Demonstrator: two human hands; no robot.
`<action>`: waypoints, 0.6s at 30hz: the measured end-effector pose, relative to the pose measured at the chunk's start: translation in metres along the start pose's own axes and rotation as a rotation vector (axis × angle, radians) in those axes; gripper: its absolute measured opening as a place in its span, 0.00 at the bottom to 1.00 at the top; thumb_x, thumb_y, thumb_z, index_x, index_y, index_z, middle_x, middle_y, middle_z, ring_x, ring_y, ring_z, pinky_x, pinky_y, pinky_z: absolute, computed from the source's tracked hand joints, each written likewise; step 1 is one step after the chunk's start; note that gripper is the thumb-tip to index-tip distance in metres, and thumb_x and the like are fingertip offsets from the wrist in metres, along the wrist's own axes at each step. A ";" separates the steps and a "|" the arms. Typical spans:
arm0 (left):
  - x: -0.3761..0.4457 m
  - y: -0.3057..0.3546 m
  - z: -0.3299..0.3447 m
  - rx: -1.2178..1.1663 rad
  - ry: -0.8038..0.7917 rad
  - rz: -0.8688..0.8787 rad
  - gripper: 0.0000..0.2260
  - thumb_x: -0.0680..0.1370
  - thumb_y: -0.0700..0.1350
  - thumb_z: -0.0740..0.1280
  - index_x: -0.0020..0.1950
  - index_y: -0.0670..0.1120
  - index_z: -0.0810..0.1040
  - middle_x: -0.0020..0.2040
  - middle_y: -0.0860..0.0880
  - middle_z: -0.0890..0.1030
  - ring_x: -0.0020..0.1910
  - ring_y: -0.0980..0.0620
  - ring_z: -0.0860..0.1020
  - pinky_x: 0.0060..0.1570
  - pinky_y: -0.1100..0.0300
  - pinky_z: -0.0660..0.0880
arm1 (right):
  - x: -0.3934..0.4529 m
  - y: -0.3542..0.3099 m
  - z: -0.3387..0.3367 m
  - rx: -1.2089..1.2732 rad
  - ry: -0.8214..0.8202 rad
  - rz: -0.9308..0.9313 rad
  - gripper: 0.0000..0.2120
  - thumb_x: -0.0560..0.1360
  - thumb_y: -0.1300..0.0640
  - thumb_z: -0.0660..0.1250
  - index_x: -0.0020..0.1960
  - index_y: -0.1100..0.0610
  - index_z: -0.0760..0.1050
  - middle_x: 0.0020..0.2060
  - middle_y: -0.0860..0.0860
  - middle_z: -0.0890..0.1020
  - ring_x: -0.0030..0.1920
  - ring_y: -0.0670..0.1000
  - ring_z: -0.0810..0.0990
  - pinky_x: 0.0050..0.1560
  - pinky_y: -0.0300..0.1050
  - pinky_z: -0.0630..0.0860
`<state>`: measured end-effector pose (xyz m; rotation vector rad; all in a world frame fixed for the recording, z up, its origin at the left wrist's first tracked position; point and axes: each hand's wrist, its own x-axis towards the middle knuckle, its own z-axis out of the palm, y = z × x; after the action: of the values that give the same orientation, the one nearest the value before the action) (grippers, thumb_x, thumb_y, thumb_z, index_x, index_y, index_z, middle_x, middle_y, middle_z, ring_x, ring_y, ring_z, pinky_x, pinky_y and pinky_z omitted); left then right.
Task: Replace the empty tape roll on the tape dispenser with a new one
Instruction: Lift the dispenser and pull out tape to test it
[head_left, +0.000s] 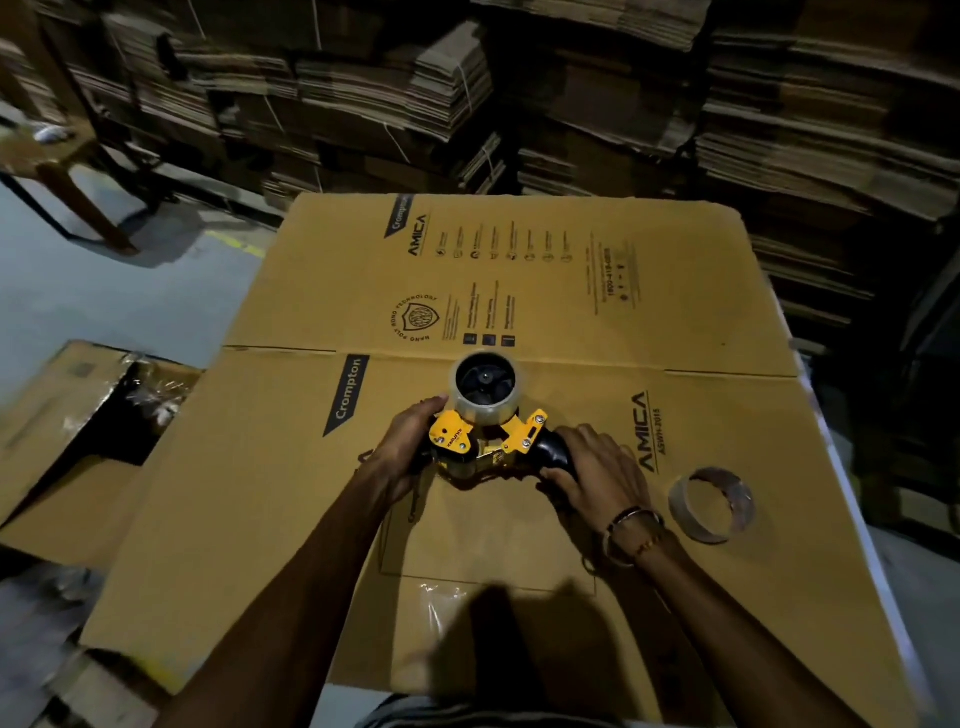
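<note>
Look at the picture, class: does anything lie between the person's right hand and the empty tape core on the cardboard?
Nothing visible does. The right hand grips the tape dispenser by its black handle; the empty core lies apart to its right, with only bare cardboard sheet between them.

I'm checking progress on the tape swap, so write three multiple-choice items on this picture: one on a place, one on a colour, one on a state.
1. Where does the empty cardboard core lie?
A. On the flattened carton, to the person's right of the dispenser
B. On the dispenser's hub
C. On the floor to the left

2. What colour is the body of the tape dispenser?
A. Red
B. Yellow
C. Blue

3. What is on the dispenser's hub?
A. Nothing
B. The bare cardboard core
C. A clear tape roll

Answers: 1 A, the core lies on the flattened carton past the right hand. 2 B, its plates are yellow. 3 C, the clear roll sits round the black hub, while the left hand grips the dispenser's front.
</note>
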<state>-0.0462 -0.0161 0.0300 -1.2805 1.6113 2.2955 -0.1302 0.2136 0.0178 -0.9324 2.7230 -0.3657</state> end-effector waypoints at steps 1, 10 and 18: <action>0.005 0.000 0.000 0.025 0.022 0.024 0.14 0.82 0.52 0.63 0.58 0.42 0.78 0.49 0.44 0.83 0.47 0.48 0.81 0.44 0.56 0.75 | 0.005 0.003 0.001 -0.018 0.002 -0.004 0.23 0.78 0.44 0.65 0.70 0.51 0.69 0.60 0.51 0.77 0.57 0.55 0.76 0.53 0.49 0.69; 0.051 0.009 0.007 0.082 0.104 0.138 0.10 0.80 0.48 0.68 0.50 0.41 0.82 0.48 0.42 0.85 0.51 0.45 0.83 0.56 0.53 0.79 | 0.042 0.023 0.006 -0.025 0.018 0.058 0.23 0.76 0.44 0.67 0.69 0.51 0.71 0.58 0.52 0.79 0.55 0.56 0.76 0.53 0.52 0.71; 0.067 0.010 0.007 0.146 0.178 0.158 0.10 0.77 0.50 0.71 0.46 0.43 0.85 0.49 0.40 0.86 0.54 0.40 0.83 0.59 0.43 0.79 | 0.062 0.032 0.006 -0.025 -0.005 0.054 0.25 0.77 0.43 0.67 0.71 0.49 0.70 0.60 0.50 0.77 0.58 0.56 0.74 0.50 0.49 0.61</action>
<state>-0.0991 -0.0414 -0.0055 -1.4046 1.9637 2.1508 -0.1938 0.1983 -0.0069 -0.8629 2.7479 -0.3199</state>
